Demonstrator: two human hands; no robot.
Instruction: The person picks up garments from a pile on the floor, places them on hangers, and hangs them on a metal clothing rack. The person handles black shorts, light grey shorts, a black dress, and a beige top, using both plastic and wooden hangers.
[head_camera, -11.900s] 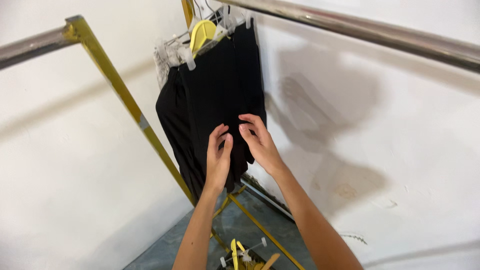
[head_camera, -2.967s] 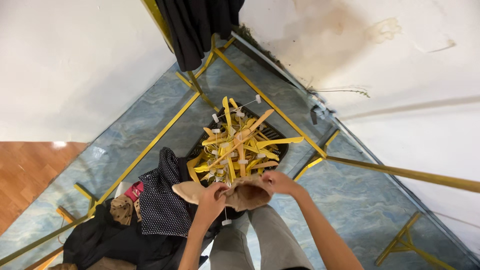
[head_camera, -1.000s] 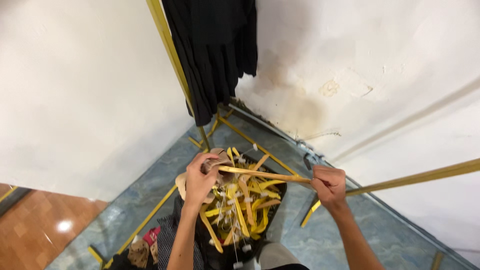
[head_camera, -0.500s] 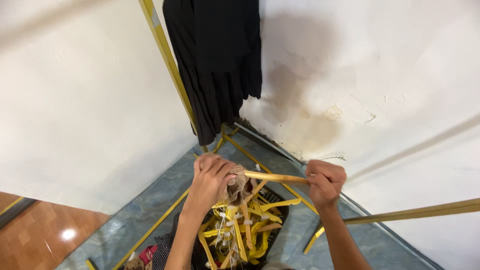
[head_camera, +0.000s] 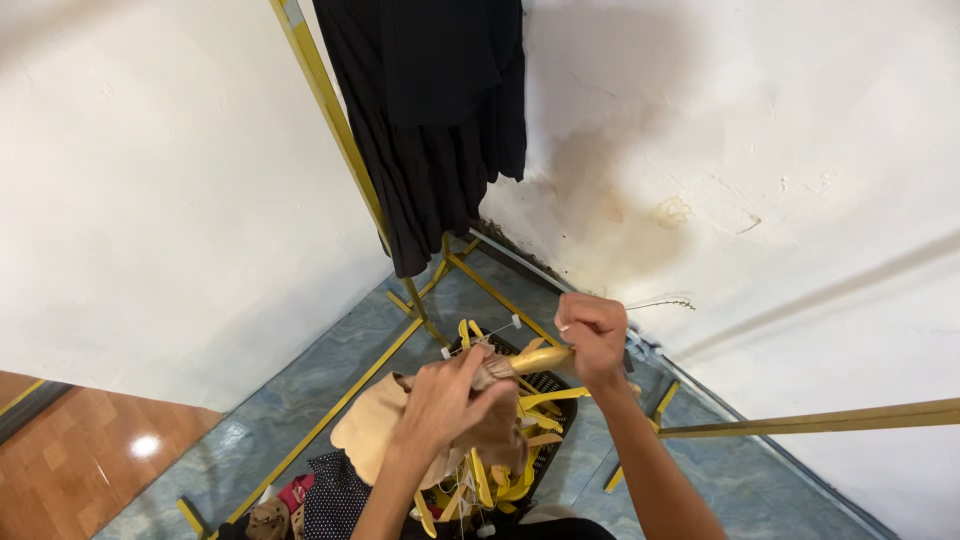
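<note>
My left hand (head_camera: 452, 398) grips a beige garment (head_camera: 372, 432) that hangs down below it. My right hand (head_camera: 594, 337) is closed around one end of a yellow clip hanger (head_camera: 540, 358), whose other end meets the garment at my left hand. Both hands are raised above a black basket (head_camera: 545, 448) full of yellow hangers (head_camera: 500, 470) on the floor. Black garments (head_camera: 435, 110) hang from a yellow clothes rack (head_camera: 330, 110) in the corner above.
White walls meet in a stained corner. The rack's yellow base bars (head_camera: 330, 410) cross the blue marbled floor. A yellow bar (head_camera: 820, 420) runs right. Dotted dark clothing (head_camera: 335, 495) and other garments lie at the bottom left. Wooden floor (head_camera: 90, 450) shows at left.
My hands have risen and drawn together with the hanger and the beige garment. The view has tilted up, showing more of the hanging black garments.
</note>
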